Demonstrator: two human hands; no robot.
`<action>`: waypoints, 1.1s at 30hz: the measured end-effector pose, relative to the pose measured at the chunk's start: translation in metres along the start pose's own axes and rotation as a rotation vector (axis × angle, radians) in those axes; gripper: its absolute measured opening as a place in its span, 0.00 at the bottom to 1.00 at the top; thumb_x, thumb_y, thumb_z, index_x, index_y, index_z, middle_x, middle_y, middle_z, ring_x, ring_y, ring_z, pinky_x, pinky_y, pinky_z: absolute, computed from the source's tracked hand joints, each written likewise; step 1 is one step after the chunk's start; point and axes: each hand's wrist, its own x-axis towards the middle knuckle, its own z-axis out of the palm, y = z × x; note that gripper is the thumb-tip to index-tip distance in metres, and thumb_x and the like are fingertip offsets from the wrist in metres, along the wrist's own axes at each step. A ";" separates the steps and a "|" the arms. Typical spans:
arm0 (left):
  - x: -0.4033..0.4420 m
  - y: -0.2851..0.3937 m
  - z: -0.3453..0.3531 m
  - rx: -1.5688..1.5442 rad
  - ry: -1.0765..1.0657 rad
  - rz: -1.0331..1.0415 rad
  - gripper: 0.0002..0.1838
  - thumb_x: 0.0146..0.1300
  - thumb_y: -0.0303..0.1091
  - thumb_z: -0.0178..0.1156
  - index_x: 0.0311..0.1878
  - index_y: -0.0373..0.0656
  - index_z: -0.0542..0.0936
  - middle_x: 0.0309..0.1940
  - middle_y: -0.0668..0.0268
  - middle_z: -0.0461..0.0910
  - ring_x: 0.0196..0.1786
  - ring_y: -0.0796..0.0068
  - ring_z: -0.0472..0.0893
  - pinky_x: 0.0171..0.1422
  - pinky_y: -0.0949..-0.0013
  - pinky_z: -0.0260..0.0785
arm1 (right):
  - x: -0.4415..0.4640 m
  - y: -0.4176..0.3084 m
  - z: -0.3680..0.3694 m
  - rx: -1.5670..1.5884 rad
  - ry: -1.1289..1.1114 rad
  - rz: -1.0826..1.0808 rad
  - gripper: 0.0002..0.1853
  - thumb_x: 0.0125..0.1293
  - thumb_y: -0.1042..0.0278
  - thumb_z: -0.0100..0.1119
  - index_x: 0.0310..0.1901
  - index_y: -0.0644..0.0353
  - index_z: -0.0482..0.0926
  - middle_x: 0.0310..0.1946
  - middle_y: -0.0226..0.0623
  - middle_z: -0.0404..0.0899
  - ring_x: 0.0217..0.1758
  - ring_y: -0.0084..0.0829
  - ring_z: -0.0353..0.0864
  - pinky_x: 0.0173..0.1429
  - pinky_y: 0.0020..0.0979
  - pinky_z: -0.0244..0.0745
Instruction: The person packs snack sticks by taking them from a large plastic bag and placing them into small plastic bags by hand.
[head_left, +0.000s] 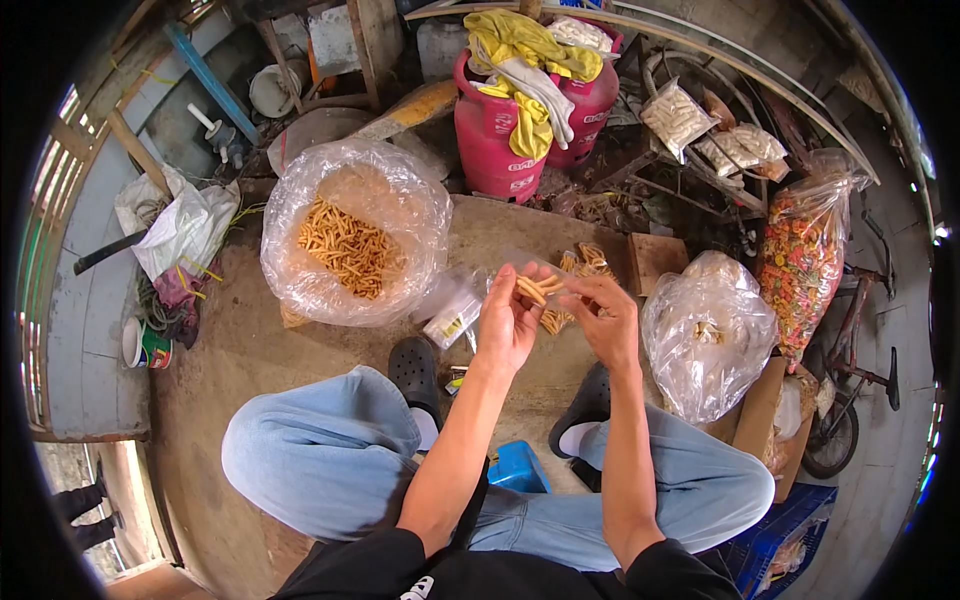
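Note:
In front of me, my left hand (508, 322) is closed around a small clear plastic bag with several golden snack sticks (540, 288) inside. My right hand (604, 312) has its fingers pinched at the right edge of the same bag. Just beyond and below the hands, filled snack packets (588, 260) lie on the floor, partly hidden by my fingers. To the left of my left hand is a stack of clear plastic bags (452, 318). A large open clear bag (415, 215) farther left holds a heap of loose snack sticks (345, 248).
Pink gas cylinders (500, 145) draped with yellow cloth stand at the back. On the right are a large clear bag (712, 370), a tall bag of colourful packets (803, 265) and a small bicycle (845, 370). A blue stool (520, 467) shows between my legs.

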 end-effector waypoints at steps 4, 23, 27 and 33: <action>0.000 -0.001 0.003 -0.153 0.018 -0.022 0.16 0.70 0.40 0.54 0.51 0.39 0.69 0.52 0.56 0.75 0.54 0.63 0.78 0.57 0.63 0.75 | -0.003 -0.004 0.005 0.035 -0.072 0.023 0.11 0.49 0.73 0.72 0.37 0.59 0.85 0.37 0.34 0.81 0.34 0.25 0.78 0.37 0.27 0.72; 0.003 -0.001 -0.014 -0.209 -0.150 -0.009 0.18 0.74 0.47 0.41 0.44 0.42 0.73 0.43 0.59 0.79 0.49 0.62 0.78 0.57 0.59 0.73 | -0.008 0.003 0.015 0.035 -0.180 0.003 0.11 0.53 0.77 0.68 0.40 0.63 0.84 0.35 0.39 0.82 0.37 0.31 0.81 0.41 0.28 0.74; 0.000 -0.006 -0.006 -0.142 -0.064 0.003 0.21 0.75 0.48 0.39 0.44 0.40 0.73 0.45 0.57 0.79 0.50 0.60 0.77 0.59 0.60 0.71 | -0.009 0.001 0.018 0.049 -0.153 0.050 0.09 0.53 0.79 0.67 0.38 0.63 0.85 0.36 0.37 0.82 0.39 0.28 0.80 0.44 0.27 0.73; -0.005 -0.001 0.000 -0.109 -0.035 -0.025 0.23 0.75 0.50 0.39 0.42 0.40 0.74 0.44 0.58 0.79 0.51 0.62 0.78 0.57 0.61 0.72 | -0.008 0.003 0.018 0.105 -0.104 0.017 0.10 0.54 0.78 0.67 0.39 0.61 0.85 0.36 0.35 0.83 0.37 0.28 0.81 0.40 0.26 0.74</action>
